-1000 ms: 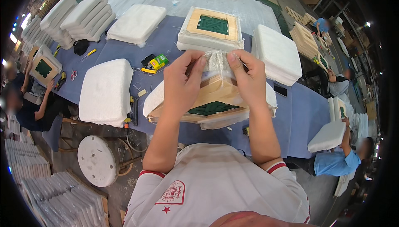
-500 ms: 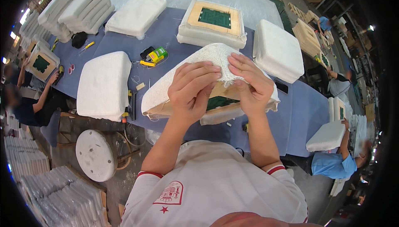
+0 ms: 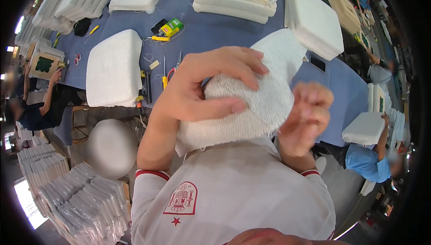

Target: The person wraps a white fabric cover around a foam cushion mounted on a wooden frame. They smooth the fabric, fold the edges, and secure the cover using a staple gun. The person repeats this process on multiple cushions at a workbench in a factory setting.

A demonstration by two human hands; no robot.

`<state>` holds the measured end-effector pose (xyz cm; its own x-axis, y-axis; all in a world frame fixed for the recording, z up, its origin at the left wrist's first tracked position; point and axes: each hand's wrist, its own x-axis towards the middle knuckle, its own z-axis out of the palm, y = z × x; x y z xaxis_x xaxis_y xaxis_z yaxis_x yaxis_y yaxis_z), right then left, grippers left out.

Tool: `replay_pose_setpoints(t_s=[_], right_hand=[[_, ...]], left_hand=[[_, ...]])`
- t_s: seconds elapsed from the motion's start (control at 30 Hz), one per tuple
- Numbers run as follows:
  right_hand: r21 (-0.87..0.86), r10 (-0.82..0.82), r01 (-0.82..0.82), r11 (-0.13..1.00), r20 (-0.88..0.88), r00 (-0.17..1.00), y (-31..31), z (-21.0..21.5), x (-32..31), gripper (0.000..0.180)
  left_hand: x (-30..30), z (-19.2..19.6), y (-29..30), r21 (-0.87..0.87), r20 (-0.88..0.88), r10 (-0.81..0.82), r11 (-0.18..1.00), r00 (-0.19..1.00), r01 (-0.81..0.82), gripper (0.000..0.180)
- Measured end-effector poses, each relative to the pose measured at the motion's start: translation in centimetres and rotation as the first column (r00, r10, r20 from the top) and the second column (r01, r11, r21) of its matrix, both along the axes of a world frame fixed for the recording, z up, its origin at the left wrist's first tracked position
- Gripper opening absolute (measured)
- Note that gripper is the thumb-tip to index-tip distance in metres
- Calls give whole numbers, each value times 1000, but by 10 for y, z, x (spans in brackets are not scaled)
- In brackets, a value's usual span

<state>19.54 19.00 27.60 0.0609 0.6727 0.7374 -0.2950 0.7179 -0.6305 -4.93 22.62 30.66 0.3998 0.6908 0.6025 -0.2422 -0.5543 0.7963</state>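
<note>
A seat cushion covered in white woven fabric (image 3: 265, 106) is lifted off the table, tilted up close to my chest. My left hand (image 3: 204, 81) grips it from the left, fingers over the top and thumb pressed along its near face. Beside its right edge is my right hand (image 3: 310, 115), blurred, with the fingers curled in toward the thumb. Whatever those fingers may hold is too small or smeared to make out. The cushion's underside is turned out of sight.
Around the blue-covered table (image 3: 251, 36) lie a white cushion (image 3: 113, 67), stacked cushions (image 3: 233, 9), another pile (image 3: 316, 20), a green-and-yellow box (image 3: 171, 27), red-handled scissors (image 3: 172, 72) and a phone (image 3: 317, 63). A round stool (image 3: 111, 148) stands at left. Co-workers (image 3: 366, 157) handle cushions on both sides.
The cushion has been raised and turned toward me, hiding its wooden underside. My left hand has shifted to its left side; my right hand has moved down and right, off the top corner.
</note>
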Motion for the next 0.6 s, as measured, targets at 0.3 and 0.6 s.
replay_pose_setpoints(t_s=[0.3,0.6], right_hand=[[-785,504,-355,508,-64,861,-48,43,48,53],[-641,321,-696,324,-618,718,-65,3,44,99]], left_hand=[[40,5,-10,30,-31,-81,996,996,81,48],[43,-7,-1,12,-63,-208,978,976,209,47]])
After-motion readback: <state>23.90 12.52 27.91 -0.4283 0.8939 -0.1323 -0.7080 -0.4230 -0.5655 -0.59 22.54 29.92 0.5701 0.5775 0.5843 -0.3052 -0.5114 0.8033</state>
